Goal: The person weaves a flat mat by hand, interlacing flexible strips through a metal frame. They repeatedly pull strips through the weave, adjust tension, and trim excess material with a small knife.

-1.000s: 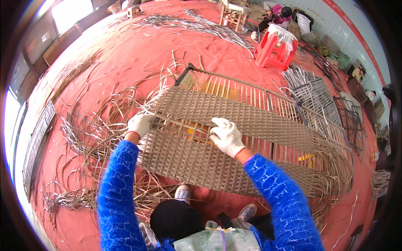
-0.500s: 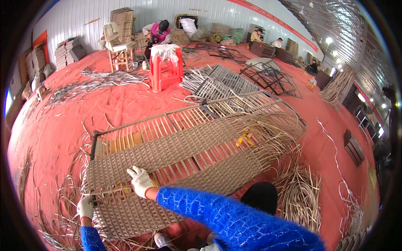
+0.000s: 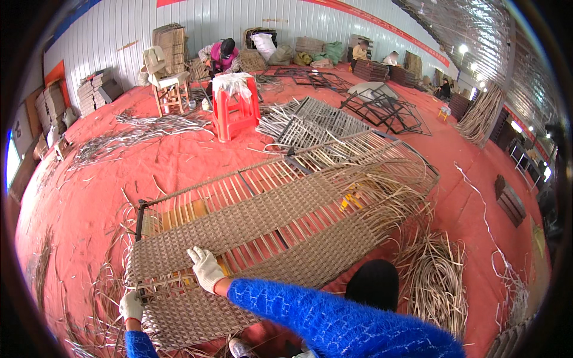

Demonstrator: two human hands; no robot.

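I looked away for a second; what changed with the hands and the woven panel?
The view swung up, showing more of the room. The right hand shifted left along the woven panel; the left hand moved to its near corner. Both stay flat on it, grasping nothing.

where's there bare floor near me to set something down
Bare red floor lies between the woven panel, the red stool and the strand pile. Crowded: loose strands beside the panel.
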